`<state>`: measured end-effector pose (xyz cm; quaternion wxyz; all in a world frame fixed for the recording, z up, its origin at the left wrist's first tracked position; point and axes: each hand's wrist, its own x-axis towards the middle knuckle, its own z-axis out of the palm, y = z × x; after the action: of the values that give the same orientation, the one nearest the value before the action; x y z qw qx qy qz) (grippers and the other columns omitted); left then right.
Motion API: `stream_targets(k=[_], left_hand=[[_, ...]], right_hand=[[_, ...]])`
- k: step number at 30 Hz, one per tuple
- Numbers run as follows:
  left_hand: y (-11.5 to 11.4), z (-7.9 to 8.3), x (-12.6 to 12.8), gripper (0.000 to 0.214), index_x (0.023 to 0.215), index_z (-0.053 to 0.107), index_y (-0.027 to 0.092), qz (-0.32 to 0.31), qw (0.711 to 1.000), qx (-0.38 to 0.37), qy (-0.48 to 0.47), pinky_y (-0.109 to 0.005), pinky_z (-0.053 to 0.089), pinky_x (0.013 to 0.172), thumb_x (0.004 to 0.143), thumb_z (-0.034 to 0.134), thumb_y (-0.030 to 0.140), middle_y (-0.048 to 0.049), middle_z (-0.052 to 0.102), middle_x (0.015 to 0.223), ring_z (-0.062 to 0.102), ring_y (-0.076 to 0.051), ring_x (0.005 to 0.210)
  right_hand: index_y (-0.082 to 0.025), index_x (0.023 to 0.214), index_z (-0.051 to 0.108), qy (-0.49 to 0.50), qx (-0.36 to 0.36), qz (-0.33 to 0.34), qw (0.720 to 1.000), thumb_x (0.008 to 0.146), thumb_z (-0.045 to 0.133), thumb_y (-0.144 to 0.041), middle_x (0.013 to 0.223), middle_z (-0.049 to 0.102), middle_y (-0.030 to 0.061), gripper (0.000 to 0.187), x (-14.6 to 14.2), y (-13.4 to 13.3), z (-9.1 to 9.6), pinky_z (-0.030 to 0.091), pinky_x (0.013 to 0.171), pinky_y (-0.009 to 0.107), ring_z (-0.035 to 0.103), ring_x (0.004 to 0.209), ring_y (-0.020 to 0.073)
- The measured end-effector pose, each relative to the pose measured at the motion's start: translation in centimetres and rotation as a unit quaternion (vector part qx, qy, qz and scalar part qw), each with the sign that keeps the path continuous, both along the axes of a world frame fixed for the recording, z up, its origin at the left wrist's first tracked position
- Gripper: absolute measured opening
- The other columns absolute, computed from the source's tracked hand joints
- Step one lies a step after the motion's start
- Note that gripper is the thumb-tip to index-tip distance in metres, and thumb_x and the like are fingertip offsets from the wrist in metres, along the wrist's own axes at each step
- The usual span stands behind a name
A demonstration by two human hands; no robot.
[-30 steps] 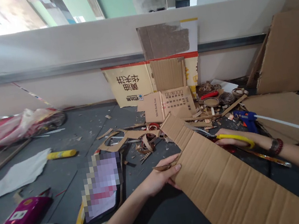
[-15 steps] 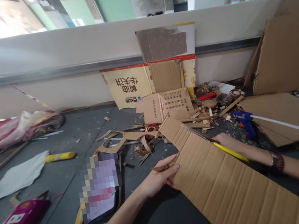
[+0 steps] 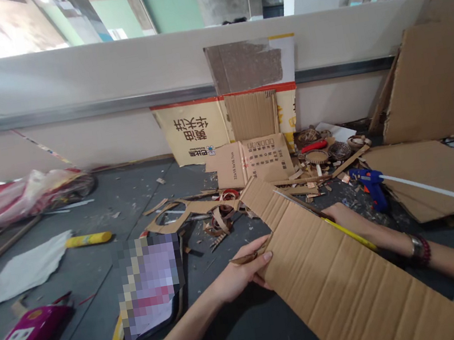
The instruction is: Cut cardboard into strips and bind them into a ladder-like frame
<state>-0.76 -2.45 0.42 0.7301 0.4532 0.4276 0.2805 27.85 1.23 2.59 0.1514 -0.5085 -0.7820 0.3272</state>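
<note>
A long strip of corrugated cardboard [image 3: 350, 283] runs from the centre to the lower right. My left hand [image 3: 240, 275] pinches its left edge, thumb on top, and is closed on it. My right hand [image 3: 348, 219] sits at the strip's right edge, closed on yellow-handled scissors [image 3: 341, 229]. The scissor blades [image 3: 297, 201] lie along the strip's far right edge. A bracelet is on each wrist.
Cardboard offcuts [image 3: 190, 211] and curled scraps litter the grey floor ahead. A blue glue gun [image 3: 371, 183] lies right of my hand. Big cardboard sheets [image 3: 434, 83] lean at right. A phone [image 3: 150, 284], a yellow tube [image 3: 88, 239] and a pink case [image 3: 28, 334] lie left.
My right hand with the scissors has shifted inward against the strip's right edge, the blades now along the cardboard. My left hand keeps its grip.
</note>
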Motion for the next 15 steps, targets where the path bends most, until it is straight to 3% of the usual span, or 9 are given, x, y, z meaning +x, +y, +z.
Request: stream_targets(k=[9,15], left_hand=[[0.1,0.4,-0.2,0.050,0.120,0.054,0.023,0.006,0.996,0.062,0.064,-0.035,0.058,0.061,0.073,0.064,0.037,-0.0071,0.052,0.120,0.055,-0.027,0.097],[0.0,0.6,0.0,0.051,0.122,0.051,0.022,-0.011,0.997,0.067,0.041,-0.036,0.057,0.060,0.075,0.062,0.038,-0.0084,0.053,0.119,0.055,-0.027,0.097]], right_hand=[[-0.015,0.060,0.065,-0.017,0.048,-0.019,0.999,0.071,0.052,-0.031,0.063,0.067,0.0020,0.023,-0.4,-0.1,-1.0,0.038,0.052,0.023,0.056,0.063,0.0203],[-0.013,0.062,0.062,0.036,-0.001,0.007,0.999,0.074,0.051,-0.039,0.061,0.062,-0.0014,0.031,0.0,0.4,-1.3,0.039,0.054,0.024,0.053,0.059,0.0169]])
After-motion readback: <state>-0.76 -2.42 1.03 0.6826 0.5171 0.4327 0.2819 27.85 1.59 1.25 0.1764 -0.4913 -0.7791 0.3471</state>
